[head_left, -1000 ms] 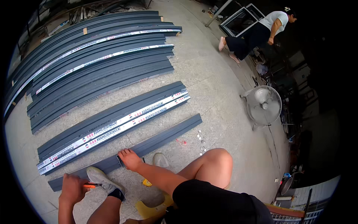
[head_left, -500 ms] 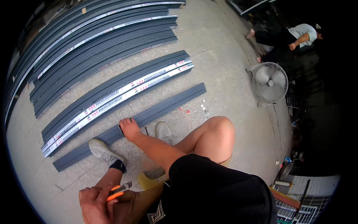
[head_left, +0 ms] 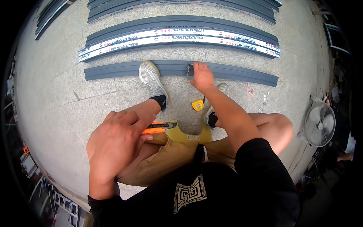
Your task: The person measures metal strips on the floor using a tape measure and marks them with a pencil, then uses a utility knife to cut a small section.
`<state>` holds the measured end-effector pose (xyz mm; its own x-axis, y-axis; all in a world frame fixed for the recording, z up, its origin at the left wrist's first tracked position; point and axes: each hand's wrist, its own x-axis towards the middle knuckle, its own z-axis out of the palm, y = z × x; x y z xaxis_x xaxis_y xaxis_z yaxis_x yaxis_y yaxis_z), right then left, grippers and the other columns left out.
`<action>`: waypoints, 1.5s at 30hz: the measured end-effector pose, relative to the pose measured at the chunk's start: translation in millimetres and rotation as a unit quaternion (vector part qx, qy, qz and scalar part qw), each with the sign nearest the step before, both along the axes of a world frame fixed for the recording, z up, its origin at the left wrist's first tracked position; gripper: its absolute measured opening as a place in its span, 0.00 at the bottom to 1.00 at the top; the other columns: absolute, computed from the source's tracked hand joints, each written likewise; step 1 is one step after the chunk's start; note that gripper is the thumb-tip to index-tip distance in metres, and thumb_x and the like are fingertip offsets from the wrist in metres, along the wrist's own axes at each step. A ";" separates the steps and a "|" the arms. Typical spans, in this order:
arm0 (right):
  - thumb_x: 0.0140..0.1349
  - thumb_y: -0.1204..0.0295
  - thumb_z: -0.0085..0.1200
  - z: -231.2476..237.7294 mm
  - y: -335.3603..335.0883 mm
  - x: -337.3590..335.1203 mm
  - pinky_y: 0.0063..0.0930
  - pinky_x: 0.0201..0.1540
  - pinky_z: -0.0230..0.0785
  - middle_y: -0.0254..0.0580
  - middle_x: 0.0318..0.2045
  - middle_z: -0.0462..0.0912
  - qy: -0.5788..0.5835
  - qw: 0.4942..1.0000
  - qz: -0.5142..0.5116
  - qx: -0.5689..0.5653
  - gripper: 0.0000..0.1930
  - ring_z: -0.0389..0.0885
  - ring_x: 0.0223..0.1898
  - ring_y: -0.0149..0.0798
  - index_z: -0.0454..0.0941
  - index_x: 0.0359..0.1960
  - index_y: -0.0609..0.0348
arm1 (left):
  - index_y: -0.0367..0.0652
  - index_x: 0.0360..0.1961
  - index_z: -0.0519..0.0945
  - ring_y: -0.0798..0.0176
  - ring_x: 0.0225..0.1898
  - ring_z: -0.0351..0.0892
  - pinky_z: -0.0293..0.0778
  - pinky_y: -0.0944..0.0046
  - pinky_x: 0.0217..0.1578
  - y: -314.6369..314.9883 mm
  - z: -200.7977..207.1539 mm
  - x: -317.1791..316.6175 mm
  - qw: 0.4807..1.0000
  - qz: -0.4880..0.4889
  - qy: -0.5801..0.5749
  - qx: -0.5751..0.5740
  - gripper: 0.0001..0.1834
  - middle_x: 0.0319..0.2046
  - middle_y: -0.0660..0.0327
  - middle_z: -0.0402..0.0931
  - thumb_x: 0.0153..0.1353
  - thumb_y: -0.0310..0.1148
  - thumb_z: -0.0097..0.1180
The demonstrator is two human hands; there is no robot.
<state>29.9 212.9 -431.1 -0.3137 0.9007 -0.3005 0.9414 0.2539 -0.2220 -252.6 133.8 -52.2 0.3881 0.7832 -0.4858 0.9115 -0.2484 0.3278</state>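
Note:
My left hand (head_left: 119, 136) is closed around an orange utility knife (head_left: 155, 129), with its metal nose pointing right, above my left thigh. Farther off, my right hand (head_left: 203, 76) presses down on a long dark grey strip (head_left: 113, 71) lying crosswise on the ground. Under its fingers is a short dark piece (head_left: 190, 72) with a pale edge, laid across the strip and partly hidden. My left shoe (head_left: 149, 73) stands on the same strip. A yellow tape measure (head_left: 197, 105) lies on the ground just below my right hand.
Beyond the strip lie long grey profiles with white printed film (head_left: 181, 39), then more stacked profiles (head_left: 181, 5). I sit over a yellow stool (head_left: 193, 137). A round fan (head_left: 320, 124) stands at the right, and red and white scraps (head_left: 249, 89) lie near the strip's right end.
My view has swung round, so the strips now run nearly level across it and the tape measure shows fully. The knife stays in my left hand; my right hand remains on the strip.

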 end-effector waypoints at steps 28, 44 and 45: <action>0.60 0.56 0.79 7.6 -155.2 39.2 0.46 0.75 0.70 0.45 0.63 0.84 -0.040 0.989 0.051 -0.131 0.33 0.78 0.69 0.49 0.83 0.65 0.56 | 0.48 0.54 0.90 0.41 0.45 0.86 0.79 0.44 0.52 -38.9 -2.5 21.4 0.998 -0.058 -0.020 -0.002 0.17 0.39 0.52 0.87 0.64 0.37 0.73; 0.68 0.55 0.74 273.6 -97.1 160.1 0.50 0.68 0.78 0.51 0.61 0.88 0.088 0.986 0.122 -0.074 0.31 0.84 0.66 0.56 0.82 0.69 0.55 | 0.42 0.65 0.87 0.36 0.52 0.84 0.78 0.41 0.55 -51.1 50.4 126.1 0.994 -0.060 -0.068 0.063 0.23 0.46 0.46 0.85 0.69 0.32 0.70; 0.69 0.57 0.73 305.2 -95.4 181.3 0.51 0.67 0.78 0.51 0.61 0.87 0.094 0.986 0.122 -0.065 0.33 0.83 0.67 0.56 0.81 0.72 0.54 | 0.43 0.65 0.87 0.37 0.53 0.85 0.79 0.42 0.56 -52.4 61.3 143.0 0.995 -0.029 -0.061 0.068 0.23 0.47 0.46 0.86 0.70 0.32 0.69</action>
